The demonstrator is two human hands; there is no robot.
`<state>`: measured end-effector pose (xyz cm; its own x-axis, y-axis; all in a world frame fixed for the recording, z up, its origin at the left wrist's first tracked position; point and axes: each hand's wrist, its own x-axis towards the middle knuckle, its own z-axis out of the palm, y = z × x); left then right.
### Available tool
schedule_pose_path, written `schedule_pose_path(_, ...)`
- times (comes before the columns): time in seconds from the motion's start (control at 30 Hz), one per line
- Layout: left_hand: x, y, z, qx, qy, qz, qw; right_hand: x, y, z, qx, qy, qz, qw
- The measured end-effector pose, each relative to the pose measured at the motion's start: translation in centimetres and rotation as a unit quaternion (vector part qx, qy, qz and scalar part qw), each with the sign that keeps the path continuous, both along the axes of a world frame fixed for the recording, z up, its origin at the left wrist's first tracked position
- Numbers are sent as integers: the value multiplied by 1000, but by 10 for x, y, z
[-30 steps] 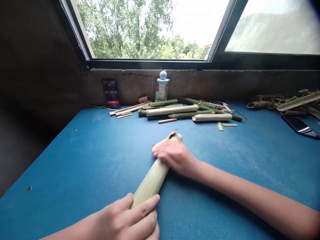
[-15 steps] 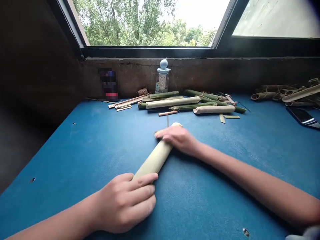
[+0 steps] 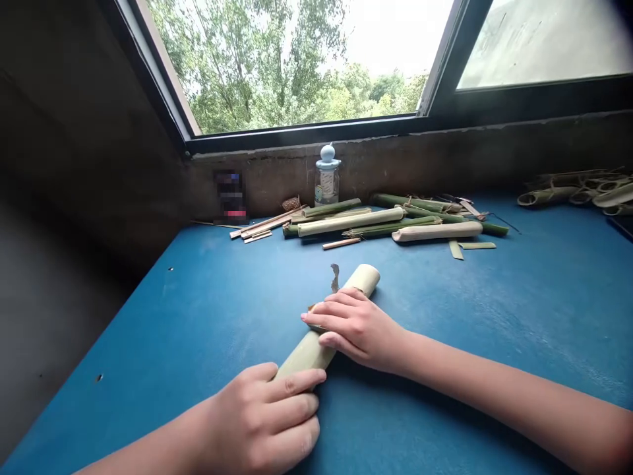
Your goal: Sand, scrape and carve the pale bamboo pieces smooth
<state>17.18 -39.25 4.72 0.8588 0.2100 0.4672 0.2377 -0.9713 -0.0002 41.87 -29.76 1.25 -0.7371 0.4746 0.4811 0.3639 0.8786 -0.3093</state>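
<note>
A pale, peeled bamboo tube (image 3: 307,356) lies slantwise on the blue table, its far end pointing away to the right. My left hand (image 3: 270,415) is wrapped round the near end and pins it down. Partway up the tube, my right hand (image 3: 359,326) bends over the top with its fingers close together. Under that palm is a thin sheet that looks like sandpaper (image 3: 335,277); a grey curled strip of it sticks up beyond the fingers, and a brownish edge shows by the fingertips. Most of the sheet is hidden by the hand.
Green and pale bamboo pieces (image 3: 351,221) lie in a heap along the back, with thin strips (image 3: 262,227) at its left. A jar with a blue lid (image 3: 327,178) stands behind them. More bamboo tubes (image 3: 548,196) lie at the far right, below the window.
My right hand has slid down the bamboo tube toward my left hand, uncovering more of the far end. My left hand keeps its hold. The whole view has shifted and tilted slightly.
</note>
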Motion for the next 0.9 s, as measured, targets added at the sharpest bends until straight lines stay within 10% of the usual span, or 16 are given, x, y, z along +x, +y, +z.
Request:
schedule_pose_path(0.2,-2,2,2,-40,9,11,999,31,40,-9,-25,93,-151,984)
schedule_pose_path(0.43,-1,-6,2,65,61,33,995,-8,-15,1,-19,59,94,994)
schedule_pose_path(0.6,-3,-13,-1,86,63,80,991,32,31,-12,-25,89,-116,989)
schedule_pose_path(0.9,-2,-22,6,169,113,258,944,48,28,-14,-37,98,-167,980)
